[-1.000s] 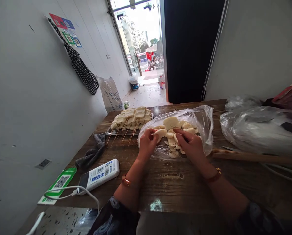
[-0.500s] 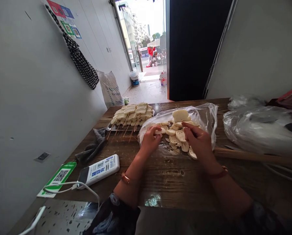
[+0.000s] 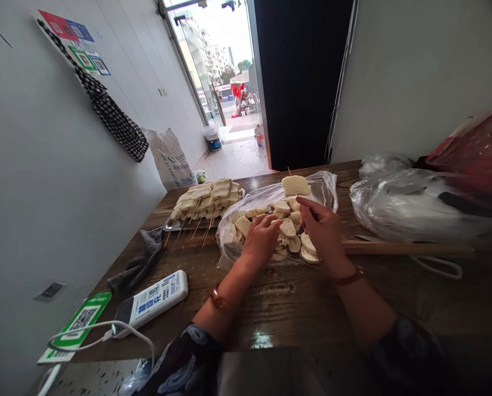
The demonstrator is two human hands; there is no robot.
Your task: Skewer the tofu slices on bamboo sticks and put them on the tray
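Observation:
My right hand (image 3: 322, 225) is closed in a pinch on a thin skewer, mostly hidden by the fingers. A pale, flat slice (image 3: 296, 186) is threaded on that skewer, and its tip pokes out above. My left hand (image 3: 262, 239) reaches over a pile of pale, speckled slices (image 3: 288, 227), fingers bent and apart, with no slice visible in its grasp. These slices, which look like steamed bun, lie on a clear plastic bag (image 3: 326, 187). Farther left, a tray (image 3: 171, 224) carries stacked skewered slices (image 3: 207, 197), their sticks pointing toward me.
A bundle of wooden skewers (image 3: 406, 249) and a knife (image 3: 367, 238) lie right of the pile, before crumpled plastic bags (image 3: 411, 203). On the left are a dark cloth (image 3: 136, 261), a white power bank (image 3: 157, 300) with a cable, and a green QR card (image 3: 78, 324).
The view has swung to the right. My left hand, which was pinching a slice, has moved in over the pile and that slice no longer shows. My right hand keeps the skewer.

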